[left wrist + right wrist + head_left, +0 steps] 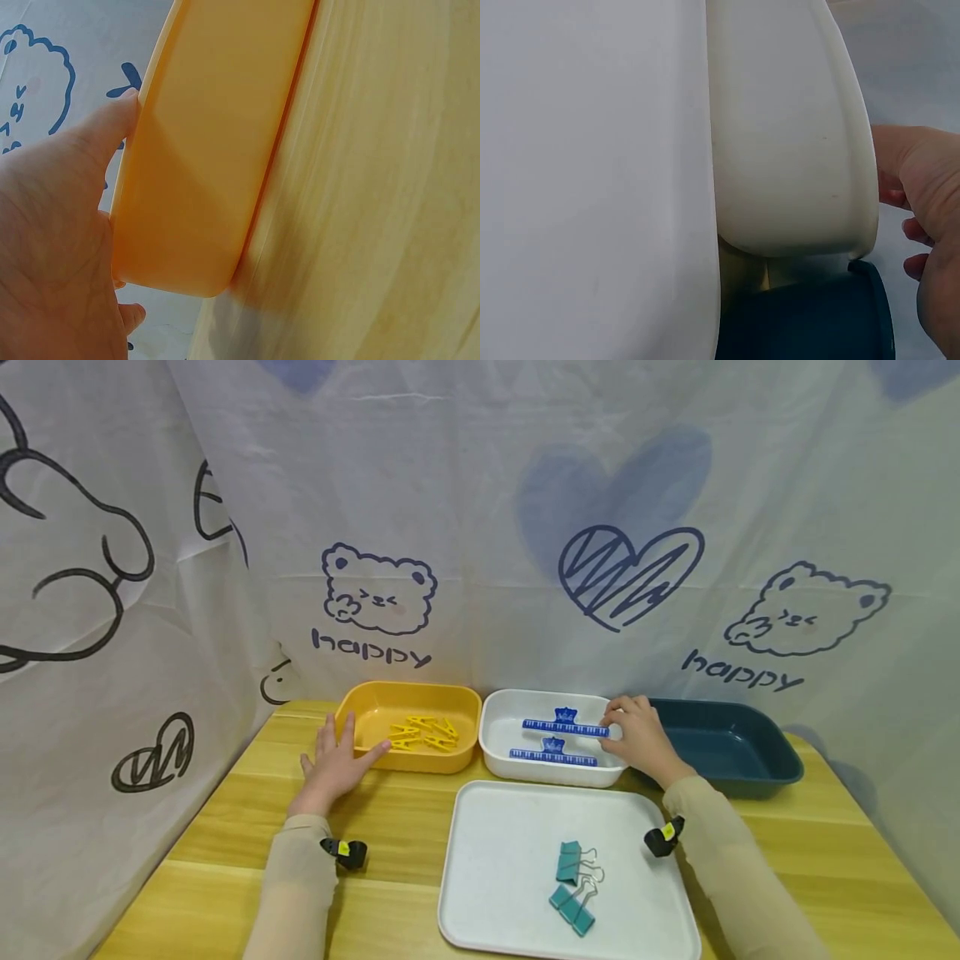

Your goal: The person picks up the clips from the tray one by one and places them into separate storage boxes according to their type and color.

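My left hand (335,770) rests at the left front corner of a yellow bin (420,764), its fingers spread and the thumb on the rim. Several yellow clips (424,732) lie inside that bin. Over the right side of a white bin (495,760), my right hand (641,739) pinches the right end of a long blue clip (566,727) with a piano-key pattern. A second blue piano-key clip (553,756) lies nearer the front of the same bin. In the right wrist view, the white bin's wall (787,150) hides the pinched clip and the fingertips.
A white tray (510,860) stands in front of the bins, with two teal binder clips (573,908) on it. To the right of the white bin sits a dark teal bin (750,777). A printed white cloth (480,527) hangs behind the wooden table (390,877).
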`<action>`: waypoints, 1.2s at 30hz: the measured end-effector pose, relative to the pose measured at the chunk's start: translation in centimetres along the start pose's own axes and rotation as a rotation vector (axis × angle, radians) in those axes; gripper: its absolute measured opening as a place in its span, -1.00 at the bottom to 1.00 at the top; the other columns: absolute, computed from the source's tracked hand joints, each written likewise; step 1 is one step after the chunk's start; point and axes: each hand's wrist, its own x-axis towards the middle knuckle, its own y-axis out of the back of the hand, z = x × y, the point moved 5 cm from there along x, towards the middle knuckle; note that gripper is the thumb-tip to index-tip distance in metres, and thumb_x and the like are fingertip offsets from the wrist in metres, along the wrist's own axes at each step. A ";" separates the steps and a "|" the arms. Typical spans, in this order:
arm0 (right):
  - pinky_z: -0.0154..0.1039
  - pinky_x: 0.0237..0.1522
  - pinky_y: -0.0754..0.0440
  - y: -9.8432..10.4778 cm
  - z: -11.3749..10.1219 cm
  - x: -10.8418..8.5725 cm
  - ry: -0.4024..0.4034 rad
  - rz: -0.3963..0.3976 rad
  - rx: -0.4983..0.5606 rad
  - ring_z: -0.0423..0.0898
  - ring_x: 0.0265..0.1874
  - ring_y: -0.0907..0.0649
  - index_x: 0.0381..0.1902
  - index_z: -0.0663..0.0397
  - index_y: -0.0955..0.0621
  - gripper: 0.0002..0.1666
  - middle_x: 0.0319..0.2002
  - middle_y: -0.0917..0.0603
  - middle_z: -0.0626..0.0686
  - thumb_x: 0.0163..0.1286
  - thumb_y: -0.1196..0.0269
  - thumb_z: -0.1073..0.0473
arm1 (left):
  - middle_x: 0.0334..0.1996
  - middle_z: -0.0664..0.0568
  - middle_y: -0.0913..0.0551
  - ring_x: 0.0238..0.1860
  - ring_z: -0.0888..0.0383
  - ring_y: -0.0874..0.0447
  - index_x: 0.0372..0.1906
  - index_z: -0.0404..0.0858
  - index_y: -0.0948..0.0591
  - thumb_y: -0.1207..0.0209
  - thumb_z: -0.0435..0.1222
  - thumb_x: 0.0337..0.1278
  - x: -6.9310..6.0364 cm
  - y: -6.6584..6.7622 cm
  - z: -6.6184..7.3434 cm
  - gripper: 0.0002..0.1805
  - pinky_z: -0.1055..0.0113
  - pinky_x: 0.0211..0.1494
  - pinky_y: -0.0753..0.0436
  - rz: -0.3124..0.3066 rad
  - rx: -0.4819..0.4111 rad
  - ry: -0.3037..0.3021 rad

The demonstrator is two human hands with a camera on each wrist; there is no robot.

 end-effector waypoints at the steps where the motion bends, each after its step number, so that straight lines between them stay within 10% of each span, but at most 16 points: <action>1: 0.12 0.18 -0.32 -0.1 0.0 0.1 -0.006 -0.008 -0.006 0.13 0.09 -0.36 -0.30 0.16 -0.72 -0.79 0.02 -0.56 0.16 0.14 -0.44 0.16 | 0.52 -0.22 0.62 0.52 -0.37 0.55 0.56 -0.12 0.35 0.18 0.44 0.18 0.0 0.0 0.0 0.13 -0.53 0.32 0.45 0.000 0.001 0.000; 36: 0.04 -0.02 -0.27 -2.2 -1.0 1.4 -0.074 -0.164 -0.174 0.13 0.01 -0.33 -0.34 0.15 -0.75 -0.81 -0.03 -0.51 0.14 0.11 -0.46 0.16 | 0.52 -0.22 0.62 0.53 -0.36 0.54 0.56 -0.13 0.34 0.17 0.41 0.21 -0.4 0.2 0.4 0.11 -0.53 0.32 0.45 -0.006 -0.002 0.010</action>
